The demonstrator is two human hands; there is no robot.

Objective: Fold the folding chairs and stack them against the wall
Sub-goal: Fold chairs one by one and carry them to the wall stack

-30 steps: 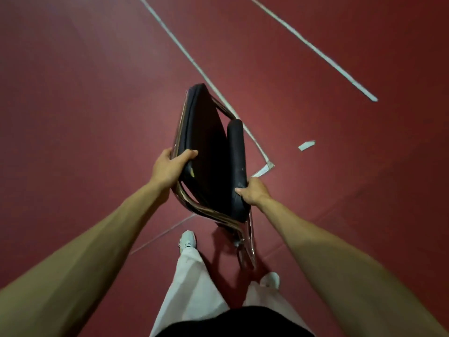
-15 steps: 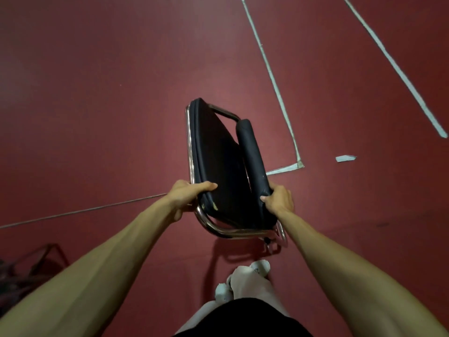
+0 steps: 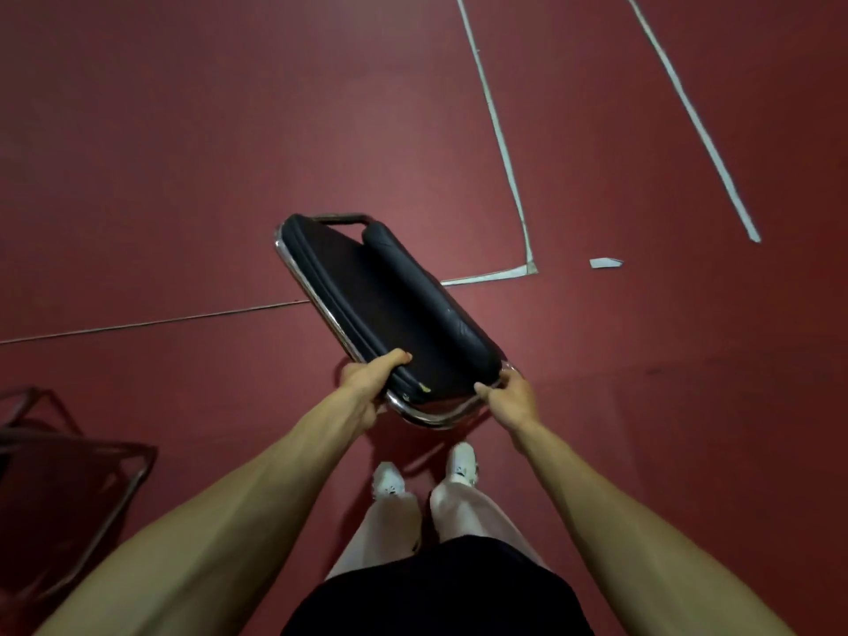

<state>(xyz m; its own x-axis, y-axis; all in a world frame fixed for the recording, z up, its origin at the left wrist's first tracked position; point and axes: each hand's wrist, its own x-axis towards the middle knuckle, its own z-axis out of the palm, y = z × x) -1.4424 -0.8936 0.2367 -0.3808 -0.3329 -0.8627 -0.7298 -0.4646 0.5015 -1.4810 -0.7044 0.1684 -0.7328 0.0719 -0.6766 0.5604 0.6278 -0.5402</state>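
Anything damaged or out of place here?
Minor wear: the folded chair has a pale scuff on its backrest pad and a yellowish nick at the seat edge. A loose tape scrap lies apart from the floor lines.

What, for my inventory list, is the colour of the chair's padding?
Black. The head view shows it best: the chair has black padding throughout.

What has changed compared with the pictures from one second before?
The folded chair has swung so its far end points left, and the view turned: the floor lines shifted right and another chair appeared at lower left. The left hand and right hand still grip it.
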